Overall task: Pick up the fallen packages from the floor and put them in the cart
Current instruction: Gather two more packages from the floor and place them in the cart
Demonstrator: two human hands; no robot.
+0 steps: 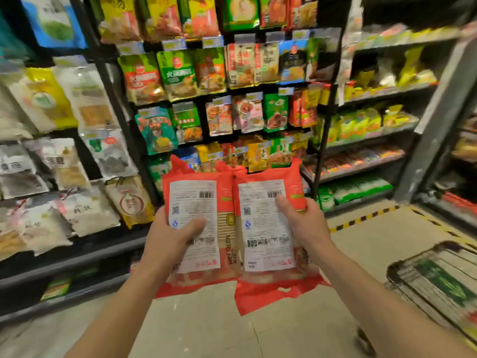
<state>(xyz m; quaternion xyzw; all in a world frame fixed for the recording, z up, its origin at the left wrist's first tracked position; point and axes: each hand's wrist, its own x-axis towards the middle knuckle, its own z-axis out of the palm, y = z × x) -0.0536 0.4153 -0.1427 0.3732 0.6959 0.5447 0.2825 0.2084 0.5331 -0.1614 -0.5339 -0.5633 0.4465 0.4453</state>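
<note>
Two red food packages are up off the floor and held side by side at chest height in front of the snack shelves (pixel 232 94), white label sides facing the camera. The left hand (pixel 171 236) has its grip clamped on the left package (pixel 198 223), thumb pressed across the label and the fingers hidden behind; the right hand (pixel 303 223) is clamped the same way on the right package (pixel 268 228), thumb near the barcode. The wire cart (pixel 438 282) stands low at the right edge of the view, well apart from both packages, so the carry across is likely the step in hand. The main risk, as I judge it, is a slip: each bag is pinched along one side edge only, the film looks slick, and the loose red bottom flaps hang free, so a quick swing to the right could let a bag rotate out of the thumb. The two bags touch along their inner edges and could nudge each other on the turn. The left package has the longer way to travel and might clip the cart's rim. A careless release could also drop a bag beside the cart, not in it.
</note>
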